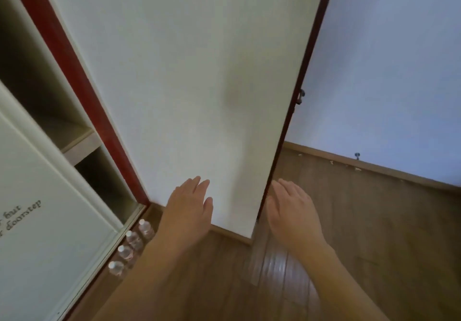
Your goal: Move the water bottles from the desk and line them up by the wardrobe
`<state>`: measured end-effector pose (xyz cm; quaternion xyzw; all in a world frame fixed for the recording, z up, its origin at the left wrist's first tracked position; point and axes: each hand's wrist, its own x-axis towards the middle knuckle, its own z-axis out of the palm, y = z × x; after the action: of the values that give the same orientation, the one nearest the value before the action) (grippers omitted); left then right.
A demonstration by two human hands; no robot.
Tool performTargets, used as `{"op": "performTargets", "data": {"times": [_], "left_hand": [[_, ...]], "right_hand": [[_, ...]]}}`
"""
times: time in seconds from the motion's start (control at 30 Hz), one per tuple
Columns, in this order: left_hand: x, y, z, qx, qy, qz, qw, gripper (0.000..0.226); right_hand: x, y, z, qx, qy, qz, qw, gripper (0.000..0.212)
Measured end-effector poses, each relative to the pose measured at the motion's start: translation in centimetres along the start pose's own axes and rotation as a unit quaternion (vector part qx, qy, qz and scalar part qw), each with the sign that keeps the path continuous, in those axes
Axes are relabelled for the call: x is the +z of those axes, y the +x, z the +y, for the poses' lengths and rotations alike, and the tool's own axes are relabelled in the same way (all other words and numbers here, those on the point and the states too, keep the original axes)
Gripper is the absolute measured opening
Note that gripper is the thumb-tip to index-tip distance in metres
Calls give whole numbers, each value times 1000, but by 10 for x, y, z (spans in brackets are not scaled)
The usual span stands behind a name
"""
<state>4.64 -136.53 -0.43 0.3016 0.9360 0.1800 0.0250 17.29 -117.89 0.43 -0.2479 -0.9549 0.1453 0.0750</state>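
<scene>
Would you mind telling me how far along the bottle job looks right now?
Four water bottles already stand in a row on the floor along the wardrobe base. The left hand and right hand are open and empty. The desk is out of view, so what remains is unclear.

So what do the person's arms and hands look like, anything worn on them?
Both are bare: the left hand and right hand show no gloves, rings, watch or bands, and no sleeves cover the forearms as far as the picture reaches.
</scene>
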Motion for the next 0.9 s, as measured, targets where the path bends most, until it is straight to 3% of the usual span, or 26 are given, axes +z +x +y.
{"op": "performTargets", "data": {"times": [0.13, 0.27, 0.37, 0.67, 0.9], "left_hand": [[19, 18, 48, 67, -13, -35, 997, 51], [35, 38, 94, 123, -28, -54, 991, 50], [48, 55, 126, 187, -47, -77, 978, 50], [88, 104, 225, 351, -59, -134, 925, 51], [123, 108, 319, 427, -56, -169, 887, 53]], "right_hand": [[-18, -19, 50, 58, -5, 28, 998, 51], [-30, -32, 95, 114, -3, 55, 992, 62], [-40, -39, 121, 167, -7, 85, 982, 52], [-61, -65, 188, 352, -48, 123, 927, 49], [-80, -98, 245, 442, -41, 136, 886, 51]]}}
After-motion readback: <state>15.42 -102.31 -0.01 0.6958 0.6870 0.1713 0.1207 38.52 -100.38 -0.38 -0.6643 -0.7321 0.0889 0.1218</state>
